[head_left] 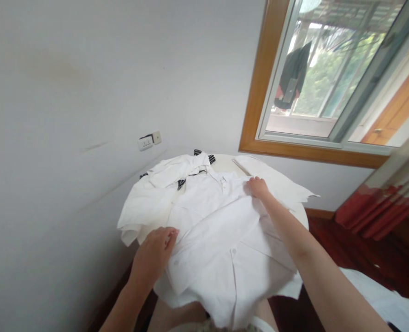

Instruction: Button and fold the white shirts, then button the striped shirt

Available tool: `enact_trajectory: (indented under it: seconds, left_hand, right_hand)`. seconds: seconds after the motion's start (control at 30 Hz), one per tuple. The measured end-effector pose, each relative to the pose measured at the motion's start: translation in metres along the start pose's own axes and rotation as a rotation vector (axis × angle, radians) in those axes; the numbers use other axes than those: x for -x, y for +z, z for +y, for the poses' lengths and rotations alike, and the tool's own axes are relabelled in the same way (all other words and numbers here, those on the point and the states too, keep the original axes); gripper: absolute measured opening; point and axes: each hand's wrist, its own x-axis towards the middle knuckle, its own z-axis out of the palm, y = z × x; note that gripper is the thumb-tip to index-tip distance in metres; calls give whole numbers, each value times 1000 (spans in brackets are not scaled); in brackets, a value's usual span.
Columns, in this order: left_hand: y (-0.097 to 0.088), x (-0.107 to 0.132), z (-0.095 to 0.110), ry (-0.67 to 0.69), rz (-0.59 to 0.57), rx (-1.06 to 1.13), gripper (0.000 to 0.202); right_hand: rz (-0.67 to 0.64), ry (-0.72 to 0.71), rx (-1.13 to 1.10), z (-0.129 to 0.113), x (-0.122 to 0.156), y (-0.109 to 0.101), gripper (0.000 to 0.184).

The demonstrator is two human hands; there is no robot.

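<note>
A white buttoned shirt (218,230) lies spread out in front of me, its collar end toward the wall and its hem hanging over the near edge of the table. At the shirt's left edge, my left hand (160,244) has its fingers curled and closed on the cloth. My right hand (258,187) is farther away, with bent fingers closed on the fabric at the upper right, near the shoulder. Which folds of cloth sit under the fingertips is hidden. A button shows on the front.
The round cream table (303,214) stands against the wall. More white clothing (149,203) with black striped trim lies left, and a folded white garment (276,180) lies right. A socket (145,143), window (315,78), red-and-cream curtain (373,203) and white cloth (380,295) surround it.
</note>
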Motion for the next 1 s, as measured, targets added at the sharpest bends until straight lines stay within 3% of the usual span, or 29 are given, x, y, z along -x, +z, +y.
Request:
enact_trajectory:
  seconds: [0.2,0.33,0.5,0.7,0.8,1.0]
  left_hand:
    - [-4,1,19,-2,-102,-108,26]
    - [1,4,18,22,-129,-129,28]
    - [10,9,12,99,-87,-104,28]
    - [10,9,13,95,-61,-70,25]
    - [5,8,16,64,-50,-33,23]
    - [-13,4,21,-141,-178,-141,23]
  right_hand:
    - [11,-8,43,11,-9,-4,32]
    - [39,4,48,20,-11,-7,33]
    - [118,56,69,26,-13,-7,35]
    - [153,165,26,17,-17,1,36]
    - [179,198,10,11,-16,5,37]
    - [211,244,-23,1,-10,9,36]
